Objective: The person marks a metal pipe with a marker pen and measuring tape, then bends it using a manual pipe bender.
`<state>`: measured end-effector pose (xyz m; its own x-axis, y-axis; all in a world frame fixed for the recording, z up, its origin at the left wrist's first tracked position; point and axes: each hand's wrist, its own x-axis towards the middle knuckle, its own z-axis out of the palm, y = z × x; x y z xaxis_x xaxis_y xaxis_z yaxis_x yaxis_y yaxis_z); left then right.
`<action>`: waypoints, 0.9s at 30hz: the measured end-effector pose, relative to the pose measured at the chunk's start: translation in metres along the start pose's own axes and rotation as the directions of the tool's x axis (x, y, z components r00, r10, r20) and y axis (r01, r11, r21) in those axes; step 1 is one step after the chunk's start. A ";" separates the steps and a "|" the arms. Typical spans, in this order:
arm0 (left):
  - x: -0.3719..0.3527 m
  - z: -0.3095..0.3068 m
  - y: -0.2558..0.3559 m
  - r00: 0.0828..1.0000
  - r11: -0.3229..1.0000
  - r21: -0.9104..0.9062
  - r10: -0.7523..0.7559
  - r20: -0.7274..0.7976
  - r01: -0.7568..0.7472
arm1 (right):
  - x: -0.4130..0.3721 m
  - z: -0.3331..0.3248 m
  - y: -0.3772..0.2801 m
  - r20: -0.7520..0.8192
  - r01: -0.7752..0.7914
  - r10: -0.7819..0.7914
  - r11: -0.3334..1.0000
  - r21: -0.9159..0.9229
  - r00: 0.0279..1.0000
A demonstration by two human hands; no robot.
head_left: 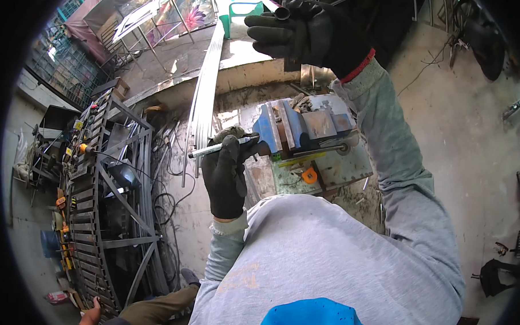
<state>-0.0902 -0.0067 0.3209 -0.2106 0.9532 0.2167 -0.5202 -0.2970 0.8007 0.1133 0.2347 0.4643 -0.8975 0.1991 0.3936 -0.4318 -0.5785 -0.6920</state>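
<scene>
My left hand (225, 175), in a black glove, is closed around a thin white, pen-like rod (206, 151) at the left side of a blue bench vise (301, 126). My right hand (304, 38), also gloved in black, is raised above and beyond the vise. Its lower fingers are stretched out to the left. A metal tube (282, 13) lies between the upper fingers, its round open end facing me. Beside the vise's left jaw, part of a dark, crumpled item (229, 133) shows behind my left hand.
An orange tape measure (309, 175) lies on the vise bench (348, 165). Long metal bars (205, 97) extend away at the left. A slatted metal rack (86, 214) holds tools. Another person's hand (91, 314) is at the bottom left. Cables trail across the floor.
</scene>
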 end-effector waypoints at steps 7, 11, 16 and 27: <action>-0.004 0.008 0.010 0.999 0.999 0.011 -0.034 0.011 0.034 | -0.009 -0.003 0.003 -0.221 0.025 -0.046 0.995 -0.098 0.974; -0.004 0.008 0.008 0.999 0.999 0.021 -0.035 -0.006 0.035 | -0.010 -0.001 0.005 -0.175 0.028 -0.046 0.995 -0.100 0.983; -0.003 0.004 0.006 0.999 0.998 0.041 -0.039 -0.016 0.040 | -0.012 -0.001 0.008 -0.182 0.037 -0.055 0.994 -0.099 0.982; -0.005 0.005 0.005 1.000 0.998 0.060 -0.009 0.007 0.009 | -0.016 -0.001 0.002 -0.290 0.008 -0.020 0.999 -0.043 0.957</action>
<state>-0.0876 -0.0130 0.3259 -0.2000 0.9563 0.2131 -0.4712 -0.2846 0.8348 0.1271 0.2307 0.4560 -0.8763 0.4314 0.2146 -0.4420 -0.5425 -0.7143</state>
